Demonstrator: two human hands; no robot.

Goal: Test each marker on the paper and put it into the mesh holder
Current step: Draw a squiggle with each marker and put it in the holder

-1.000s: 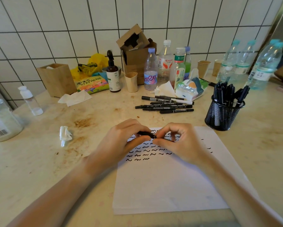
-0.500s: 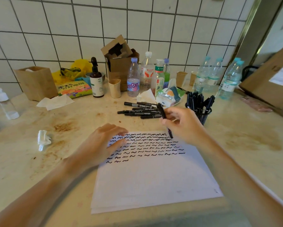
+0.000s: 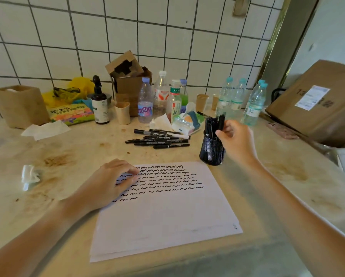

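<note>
A white sheet of paper (image 3: 167, 212) lies in front of me, its upper part covered in rows of black squiggles. My left hand (image 3: 111, 182) rests on the sheet's upper left corner with loosely bent fingers and holds nothing. The black mesh holder (image 3: 210, 150) stands just beyond the sheet's upper right corner, packed with several black markers. My right hand (image 3: 235, 140) is at the holder's right rim and pinches a black marker (image 3: 221, 121) upright over the opening, among the others. Several loose markers (image 3: 159, 139) lie in a row left of the holder.
Water bottles (image 3: 254, 104), paper cups (image 3: 123, 112), a tissue pack (image 3: 187, 121) and a brown pump bottle (image 3: 100, 105) line the tiled wall. A large cardboard box (image 3: 315, 104) sits at the right. A crumpled tissue (image 3: 28, 175) lies at the left on the stained counter.
My right hand carried the marker from above the paper to the mesh holder. My left hand let go of it and settled on the paper. The view turned right.
</note>
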